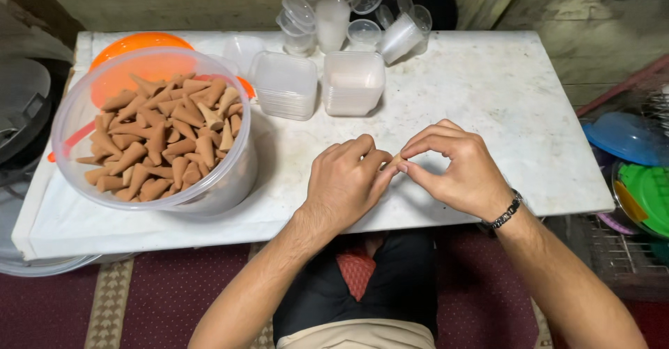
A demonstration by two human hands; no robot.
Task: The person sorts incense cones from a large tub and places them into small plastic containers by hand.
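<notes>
My left hand [345, 181] and my right hand [456, 169] meet over the white surface [488, 91], fingers of both pinched tight on one small brown cone [396, 161], big clear tub [150, 136] full of cones to my left, stacked clear boxes [317, 84] behind

A low white marble-topped table [488, 91] fills the middle of the frame. Behind it, along the top, runs a rough greenish plaster wall [174, 4]. Below lies a dark red patterned carpet [63, 307] with a beige border.
</notes>
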